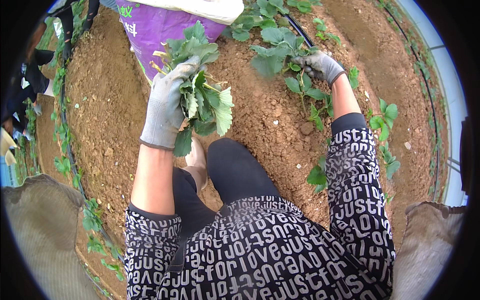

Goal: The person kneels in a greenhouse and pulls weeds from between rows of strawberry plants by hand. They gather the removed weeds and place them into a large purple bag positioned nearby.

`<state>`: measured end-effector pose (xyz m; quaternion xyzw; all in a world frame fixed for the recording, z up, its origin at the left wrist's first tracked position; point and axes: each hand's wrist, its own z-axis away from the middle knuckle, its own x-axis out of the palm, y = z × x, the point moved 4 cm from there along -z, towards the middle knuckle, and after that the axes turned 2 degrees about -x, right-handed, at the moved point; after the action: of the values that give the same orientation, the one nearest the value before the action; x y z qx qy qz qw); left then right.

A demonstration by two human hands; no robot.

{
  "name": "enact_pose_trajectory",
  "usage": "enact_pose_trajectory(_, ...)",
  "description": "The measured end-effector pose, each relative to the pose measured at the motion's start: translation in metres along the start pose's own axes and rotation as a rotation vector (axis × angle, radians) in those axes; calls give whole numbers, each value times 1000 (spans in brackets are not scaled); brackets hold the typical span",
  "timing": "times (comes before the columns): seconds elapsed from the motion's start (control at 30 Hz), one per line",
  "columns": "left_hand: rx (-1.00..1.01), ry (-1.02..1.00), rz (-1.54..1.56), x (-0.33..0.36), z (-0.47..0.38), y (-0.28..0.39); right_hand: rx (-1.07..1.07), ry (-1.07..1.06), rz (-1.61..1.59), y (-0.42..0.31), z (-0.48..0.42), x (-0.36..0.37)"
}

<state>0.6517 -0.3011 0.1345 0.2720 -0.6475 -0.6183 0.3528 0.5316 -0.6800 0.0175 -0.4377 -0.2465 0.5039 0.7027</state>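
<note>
My left hand [170, 99], in a grey work glove, is closed around a bunch of cut strawberry leaves [204, 101] with pale stems poking out. It is beside a purple woven sack [165, 26] with a white rolled rim. On the right, my right hand [318, 65], gloved the same way, reaches into the base of a strawberry plant [277, 48] in the soil bed. Its fingers are bent at the stems; whether they grip one is hidden. Just below that hand grows a smaller strawberry plant [305, 90].
A black drip hose [300, 30] runs along the bed through the plants. Another black hose [66, 131] curves down the left side beside more strawberry plants [92, 217]. Other people in dark clothes [37, 71] are at the upper left. A greenhouse wall [435, 48] bounds the right.
</note>
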Motion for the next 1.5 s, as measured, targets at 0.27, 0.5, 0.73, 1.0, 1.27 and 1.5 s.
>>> enact_pose_trajectory(0.27,122,-61,-157,0,-5,-6,-41,455,236,15,17,5)
enact_pose_trajectory(0.5,-194,3,215,3,0,-17,-36,705,-60,48,85,35)
enact_pose_trajectory(0.73,-222,-49,181,23,3,-25,-540,593,459,-2,144,9)
enact_pose_trajectory(1.0,-325,57,543,62,6,-35,-560,312,1136,-130,119,213)
enact_pose_trajectory(1.27,-276,247,611,-21,-18,-45,-984,70,829,-122,138,260)
enact_pose_trajectory(1.5,-109,220,620,-21,-19,-13,-497,646,589,-92,60,17)
